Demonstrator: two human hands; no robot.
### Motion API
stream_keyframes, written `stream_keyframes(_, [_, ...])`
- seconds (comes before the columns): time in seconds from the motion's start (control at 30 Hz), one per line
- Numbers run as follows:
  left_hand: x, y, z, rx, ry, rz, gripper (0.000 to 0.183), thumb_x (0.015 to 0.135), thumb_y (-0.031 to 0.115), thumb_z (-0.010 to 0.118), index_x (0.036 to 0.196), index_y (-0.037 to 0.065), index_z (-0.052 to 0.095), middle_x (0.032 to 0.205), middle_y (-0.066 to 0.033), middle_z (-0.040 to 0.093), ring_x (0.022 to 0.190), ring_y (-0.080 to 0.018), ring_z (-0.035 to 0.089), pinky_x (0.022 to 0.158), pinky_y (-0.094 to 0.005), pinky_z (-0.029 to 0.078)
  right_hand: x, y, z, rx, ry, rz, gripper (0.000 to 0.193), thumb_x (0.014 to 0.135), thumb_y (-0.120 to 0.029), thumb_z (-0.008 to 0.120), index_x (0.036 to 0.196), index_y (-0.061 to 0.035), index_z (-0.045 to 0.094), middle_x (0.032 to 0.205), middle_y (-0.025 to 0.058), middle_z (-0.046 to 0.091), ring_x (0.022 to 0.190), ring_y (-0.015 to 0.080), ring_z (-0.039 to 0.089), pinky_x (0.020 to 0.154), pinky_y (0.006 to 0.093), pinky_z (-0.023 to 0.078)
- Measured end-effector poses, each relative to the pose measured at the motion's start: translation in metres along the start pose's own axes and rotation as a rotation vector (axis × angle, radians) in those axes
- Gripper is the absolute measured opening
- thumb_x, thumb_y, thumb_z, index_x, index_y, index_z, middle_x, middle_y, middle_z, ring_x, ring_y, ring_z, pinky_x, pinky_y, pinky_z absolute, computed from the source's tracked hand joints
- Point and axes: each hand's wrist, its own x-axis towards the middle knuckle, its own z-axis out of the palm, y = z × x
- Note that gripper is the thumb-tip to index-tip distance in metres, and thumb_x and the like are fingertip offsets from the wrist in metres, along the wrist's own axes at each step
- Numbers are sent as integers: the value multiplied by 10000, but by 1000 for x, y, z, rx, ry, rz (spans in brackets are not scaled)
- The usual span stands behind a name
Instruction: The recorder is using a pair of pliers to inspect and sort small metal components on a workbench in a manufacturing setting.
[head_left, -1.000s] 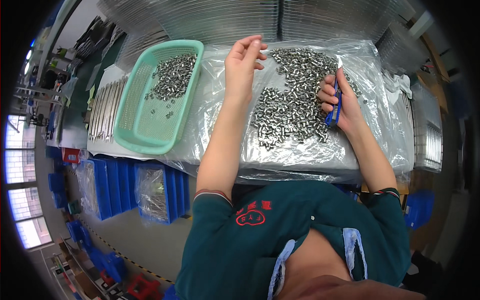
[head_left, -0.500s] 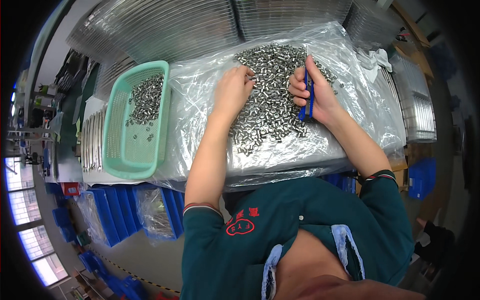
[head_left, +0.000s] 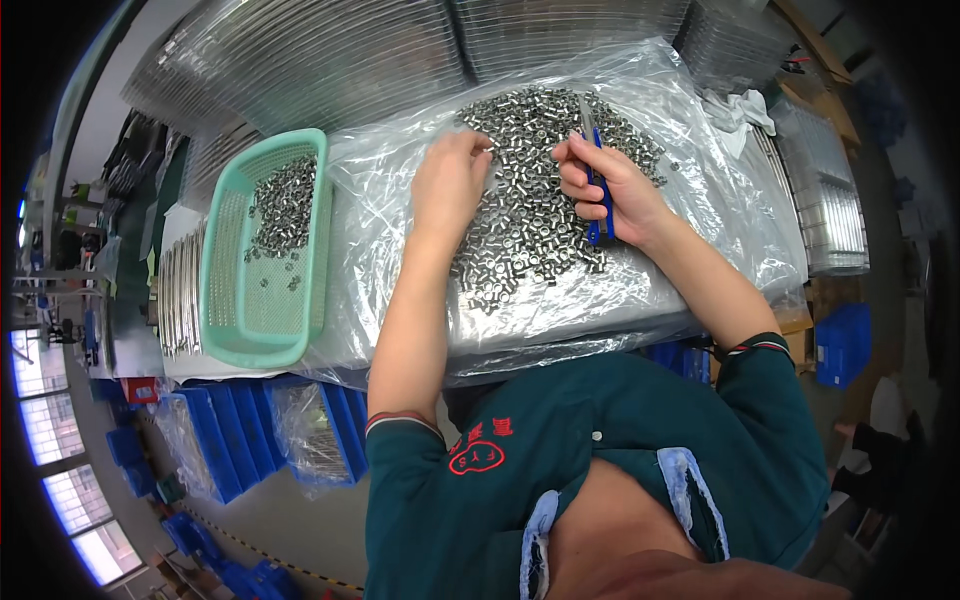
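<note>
A broad pile of small shiny metal sleeves point(head_left: 525, 215) lies on clear plastic sheeting in front of me. At the pile's left edge is my left hand point(head_left: 450, 180), its fingers bent and drawn together; anything between the fingertips is too small to make out. My right hand point(head_left: 620, 190) is closed around a blue utility knife point(head_left: 598, 205) over the right part of the pile, its thin metal blade pointing away from me. To the left stands a mint-green plastic basket point(head_left: 262, 357), with more of the small metal pieces heaped at its far end.
Stacked clear plastic trays point(head_left: 320, 60) line the back of the table. More trays point(head_left: 820, 190) and a white cloth point(head_left: 738, 115) are at the right. Thin metal rods point(head_left: 182, 290) lie left of the basket. Blue bins point(head_left: 230, 440) stand below the table's front edge.
My left hand has shifted slightly left. The right hand has moved a little left, and the knife in it now tilts with its blade further left.
</note>
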Motion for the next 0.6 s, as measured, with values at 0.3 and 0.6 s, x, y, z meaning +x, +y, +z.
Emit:
stream_keyframes(0.3, [-8, 33, 3, -1135, -240, -69, 155, 797, 57, 592, 946, 32, 558, 907, -6, 553, 868, -89, 505, 760, -241, 417, 1, 5, -2, -149, 19, -34, 195, 840, -233, 576, 915, -59, 530, 643, -51, 457, 464, -24, 369, 346, 122, 277])
stream_keyframes(0.6, [-7, 28, 8, -812, -94, 172, 197, 770, 72, 617, 956, 44, 558, 979, -31, 518, 850, -114, 525, 719, -230, 428, 0, 3, -2, -151, 5, -33, 202, 835, -257, 585, 859, -70, 512, 646, -48, 457, 458, -22, 364, 346, 115, 283])
